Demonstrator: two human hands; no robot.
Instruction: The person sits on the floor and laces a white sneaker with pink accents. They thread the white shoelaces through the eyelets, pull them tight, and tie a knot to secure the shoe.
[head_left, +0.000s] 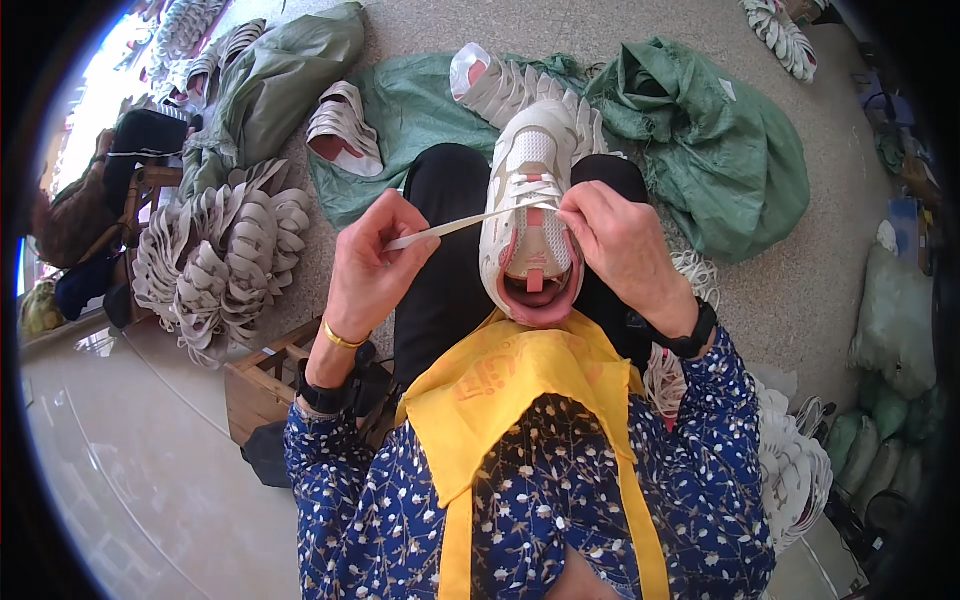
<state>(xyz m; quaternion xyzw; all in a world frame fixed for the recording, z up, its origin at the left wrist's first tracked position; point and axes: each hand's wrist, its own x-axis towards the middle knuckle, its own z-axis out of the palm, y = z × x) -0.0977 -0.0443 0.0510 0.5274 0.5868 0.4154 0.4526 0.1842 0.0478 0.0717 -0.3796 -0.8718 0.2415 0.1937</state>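
Observation:
A white and pink sneaker [535, 150] rests between my knees, its toe pointing away and its pink-lined opening toward me. White lacing crosses the upper part of its tongue. My left hand [375, 255] pinches a flat white shoelace [462, 222], drawn taut from the shoe out to the left. At the right edge of the eyelets, my right hand [625, 240] has its thumb and fingers pressed together close to the lacing. What those fingertips hold is too small to make out. A yellow apron [500, 385] covers my lap just below the heel.
Green woven sacks [715, 150] lie on the floor ahead. Strung bundles of white shoe uppers [225, 255] sit to the left, with a single upper [345, 130] nearer the middle. A wooden stool [260, 385] stands by my left forearm. At right are pale full bags [895, 320].

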